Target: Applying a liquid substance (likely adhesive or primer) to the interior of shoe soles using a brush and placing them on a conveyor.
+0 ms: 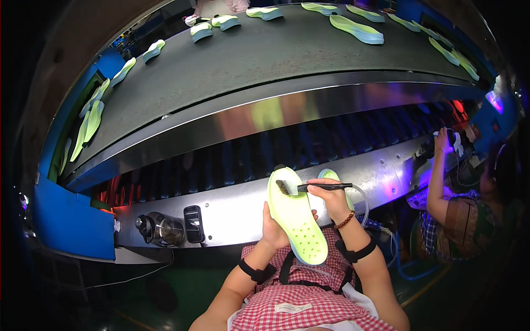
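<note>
A pale yellow-green shoe sole (292, 212) with a light blue edge and small holes toward its near end is tilted in front of me. My left hand (273, 229) grips it from the left side, the fingers wrapped behind it. In my right hand (331, 203) is a brush (327, 187) with a black handle and a hose running from its back end. Its dark bristles rest on or just over the far part of the sole. Beyond my right hand, a second sole (329, 175) is partly hidden on the metal ledge.
The metal ledge (234, 218) carries a dark bottle (160, 229) and a black phone (194, 223) to the left. Beyond it, a wide dark conveyor belt (221, 83) holds several soles along its edges. A co-worker (461, 215) sits at right, near purple light.
</note>
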`<move>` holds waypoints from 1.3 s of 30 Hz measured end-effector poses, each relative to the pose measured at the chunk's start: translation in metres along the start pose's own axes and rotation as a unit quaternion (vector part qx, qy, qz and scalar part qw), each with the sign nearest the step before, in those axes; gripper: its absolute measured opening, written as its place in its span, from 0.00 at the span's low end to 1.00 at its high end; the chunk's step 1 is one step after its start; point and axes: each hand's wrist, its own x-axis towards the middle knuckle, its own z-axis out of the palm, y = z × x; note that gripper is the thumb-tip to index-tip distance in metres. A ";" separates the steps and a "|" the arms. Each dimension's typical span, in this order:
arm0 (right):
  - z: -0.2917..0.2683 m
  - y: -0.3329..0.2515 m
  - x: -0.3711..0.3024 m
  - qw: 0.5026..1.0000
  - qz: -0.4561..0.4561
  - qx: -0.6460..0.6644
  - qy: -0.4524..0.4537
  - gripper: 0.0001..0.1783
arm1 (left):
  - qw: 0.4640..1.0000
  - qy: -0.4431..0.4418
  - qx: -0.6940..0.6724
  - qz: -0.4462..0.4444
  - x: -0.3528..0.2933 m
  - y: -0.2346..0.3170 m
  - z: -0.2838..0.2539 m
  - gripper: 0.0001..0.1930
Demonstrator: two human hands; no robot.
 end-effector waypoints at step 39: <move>0.007 -0.059 -0.039 0.984 -0.115 -0.104 -0.085 0.12 | 0.992 -0.117 0.026 0.046 0.002 0.013 0.017 0.38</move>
